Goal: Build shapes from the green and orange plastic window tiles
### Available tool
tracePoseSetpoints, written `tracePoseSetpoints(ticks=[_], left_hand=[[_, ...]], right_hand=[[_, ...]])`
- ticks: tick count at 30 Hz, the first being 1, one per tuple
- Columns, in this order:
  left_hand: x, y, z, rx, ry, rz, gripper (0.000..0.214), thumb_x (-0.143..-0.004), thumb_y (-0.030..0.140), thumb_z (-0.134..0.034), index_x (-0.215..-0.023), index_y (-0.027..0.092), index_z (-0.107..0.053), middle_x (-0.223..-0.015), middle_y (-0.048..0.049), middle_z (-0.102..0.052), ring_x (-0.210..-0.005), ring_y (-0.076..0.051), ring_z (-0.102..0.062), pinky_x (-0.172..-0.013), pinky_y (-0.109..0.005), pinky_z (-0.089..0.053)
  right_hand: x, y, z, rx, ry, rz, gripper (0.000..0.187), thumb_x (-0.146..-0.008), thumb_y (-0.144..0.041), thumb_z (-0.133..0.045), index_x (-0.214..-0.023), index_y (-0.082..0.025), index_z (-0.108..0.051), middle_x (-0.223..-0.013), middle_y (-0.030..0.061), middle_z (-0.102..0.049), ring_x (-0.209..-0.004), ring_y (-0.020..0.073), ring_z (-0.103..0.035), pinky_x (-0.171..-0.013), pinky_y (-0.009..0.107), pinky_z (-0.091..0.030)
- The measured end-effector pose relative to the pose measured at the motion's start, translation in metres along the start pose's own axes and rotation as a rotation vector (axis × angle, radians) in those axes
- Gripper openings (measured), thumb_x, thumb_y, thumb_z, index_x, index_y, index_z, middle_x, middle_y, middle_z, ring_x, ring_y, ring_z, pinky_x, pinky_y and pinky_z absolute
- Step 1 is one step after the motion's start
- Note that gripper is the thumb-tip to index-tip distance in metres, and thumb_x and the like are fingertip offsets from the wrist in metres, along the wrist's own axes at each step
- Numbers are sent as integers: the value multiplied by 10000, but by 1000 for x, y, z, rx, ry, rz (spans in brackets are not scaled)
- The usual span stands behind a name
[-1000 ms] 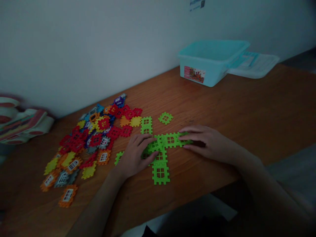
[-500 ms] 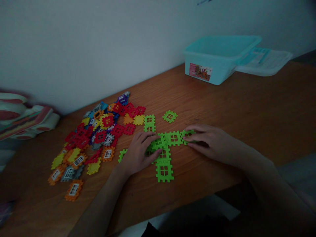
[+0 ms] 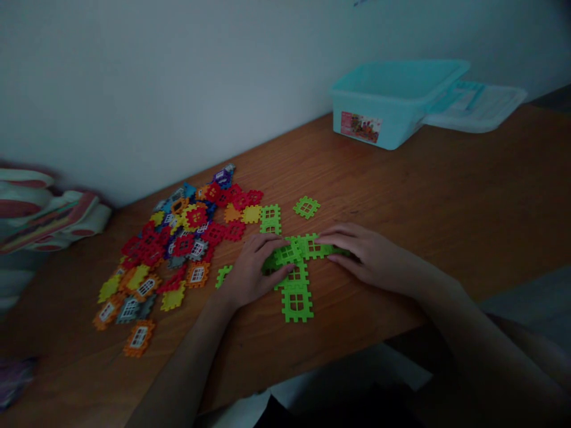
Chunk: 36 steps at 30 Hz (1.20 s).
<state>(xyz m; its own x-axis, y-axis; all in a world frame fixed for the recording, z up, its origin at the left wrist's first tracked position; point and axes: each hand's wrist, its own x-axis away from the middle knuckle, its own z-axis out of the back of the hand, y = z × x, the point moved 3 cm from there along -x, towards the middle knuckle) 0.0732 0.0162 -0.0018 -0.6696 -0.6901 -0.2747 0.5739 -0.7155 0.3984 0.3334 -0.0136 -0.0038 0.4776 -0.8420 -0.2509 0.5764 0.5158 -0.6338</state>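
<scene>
Wooden tabletop (image 3: 401, 196): green interlocked window tiles (image 3: 297, 291), long axis running toward the person, clamped between left hand (image 3: 252, 270) and right hand (image 3: 366, 255)

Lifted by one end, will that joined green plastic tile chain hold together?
The joined lime-green plastic window tiles will probably feel light, being thin and open-framed. Each tile looks stiff, but the notched edge joints may flex or pop apart, so lifting with both left hand and right hand seems safer.

A single head-worn camera looked forward and down from above and behind the person's fingers (image 3: 334, 238), close over the wooden bench (image 3: 423, 208), facing the white wall (image 3: 178, 89) that rose beyond the fingers.
</scene>
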Motion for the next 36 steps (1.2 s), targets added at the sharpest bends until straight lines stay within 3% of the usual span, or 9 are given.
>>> tracePoseSetpoints(ticks=[6, 13, 16, 20, 24, 29, 32, 36], left_hand=[[1, 4, 3, -23, 40, -92, 503, -947, 370, -707, -1395, 240, -521, -1304, -115, -678, -1211, -254, -644, -1050, -462, -547], [4, 11, 4, -26, 93, -270, 557, -946, 350, -717, -1436, 246, -472, -1353, -139, -664, -1247, -261, -657, -1027, -471, -567], [6, 12, 3, 9, 95, -305, 590, -940, 349, -728, -1446, 242, -443, -1368, -148, -651, -1268, -250, -653, -1016, -444, -585], [6, 11, 0, 23, 85, -284, 637, -942, 396, -716, -1473, 226, -407, -1358, -162, -658, -1266, -259, -661, -1006, -447, -597], [3, 9, -2, 6, 81, -235, 524, -935, 403, -723, -1377, 208, -518, -1271, -145, -702, -1178, -260, -694, -980, -448, -604], [0, 4, -1, 0, 47, -141, 246, -978, 316, -658, -1199, 208, -651, -1311, -125, -676, -1197, -251, -657, -1023, -478, -562], [2, 6, 1, 4, -68, -170, 412, -959, 372, -675, -1331, 208, -610, -1462, -141, -588, -1327, -286, -575, -1109, -526, -495], [3, 12, 1, -46, -117, -134, 542, -974, 414, -639, -1464, 215, -520, -1550, -146, -512, -1402, -307, -509, -1149, -549, -445]], right_hand=[[-1, -7, 0, -36, 9, -53, 330, -995, -376, -602, -1297, -260, -667, -1269, 71, -711, -1197, 248, -656, -1078, 430, -509], [0, -32, -16, 55, 42, 52, 597, -968, -281, -649, -1532, -291, -456, -1430, 102, -621, -1313, 292, -577, -1097, 512, -479], [-1, -36, -25, 161, 39, 100, 493, -977, -222, -624, -1462, -265, -550, -1354, 132, -648, -1231, 314, -620, -1027, 538, -513], [-2, -34, -29, 205, 65, 140, 208, -973, -230, -652, -1163, -221, -735, -1227, 124, -681, -1109, 291, -666, -962, 499, -543], [-2, -31, -22, 185, 114, 146, 147, -948, -231, -694, -1079, -206, -756, -1166, 112, -694, -1071, 273, -676, -952, 463, -545], [-2, -33, -5, 8, 178, -23, 186, -1003, -303, -607, -1087, -190, -728, -1048, 86, -761, -969, 235, -719, -898, 395, -560], [-1, -37, 4, -212, 139, -185, 269, -978, -344, -631, -1206, -212, -685, -1004, 53, -787, -887, 205, -740, -800, 333, -575], [3, -51, 0, -437, -55, -259, 289, -966, -315, -636, -1240, -233, -667, -934, 16, -786, -802, 165, -730, -715, 274, -557]])
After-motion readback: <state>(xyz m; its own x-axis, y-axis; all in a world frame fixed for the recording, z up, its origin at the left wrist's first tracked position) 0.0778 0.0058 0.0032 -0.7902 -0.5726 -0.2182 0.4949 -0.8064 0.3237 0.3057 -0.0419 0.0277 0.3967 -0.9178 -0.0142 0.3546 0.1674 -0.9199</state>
